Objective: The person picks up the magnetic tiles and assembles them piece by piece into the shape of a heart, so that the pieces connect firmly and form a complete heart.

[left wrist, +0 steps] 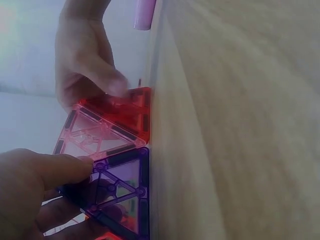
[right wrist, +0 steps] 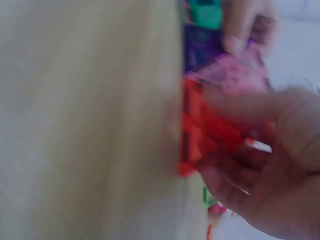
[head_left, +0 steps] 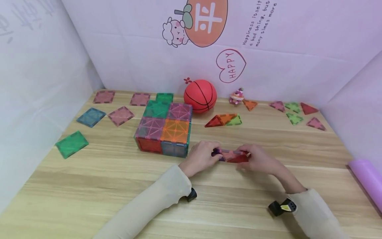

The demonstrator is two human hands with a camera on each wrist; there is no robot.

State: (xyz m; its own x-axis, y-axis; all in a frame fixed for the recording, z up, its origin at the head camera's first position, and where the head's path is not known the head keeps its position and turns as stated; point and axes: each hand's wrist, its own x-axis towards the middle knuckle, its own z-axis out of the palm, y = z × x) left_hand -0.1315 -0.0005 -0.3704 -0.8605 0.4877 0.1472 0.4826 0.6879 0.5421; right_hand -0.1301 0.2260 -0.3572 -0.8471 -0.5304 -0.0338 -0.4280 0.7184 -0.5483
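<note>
Three triangular magnetic tiles stand joined edge to edge on the wooden table [head_left: 119,186]: a purple tile [left wrist: 122,185], a pink tile [left wrist: 95,135] and a red tile [left wrist: 130,110]. In the head view this strip of tiles [head_left: 231,156] sits between both hands. My left hand [head_left: 206,155] grips the purple end, thumb on the front face and fingers behind. My right hand [head_left: 253,158] pinches the red tile [right wrist: 200,130] at the other end. In the right wrist view the picture is blurred; the pink tile [right wrist: 235,75] shows beyond my right hand [right wrist: 270,170].
A flat box of square tiles [head_left: 164,129] stands just left of the hands. Behind it is an orange ball [head_left: 200,95]. Loose square tiles [head_left: 71,143] lie at the left, triangles [head_left: 223,120] at the back right, and a purple roll [head_left: 367,179] at the right edge.
</note>
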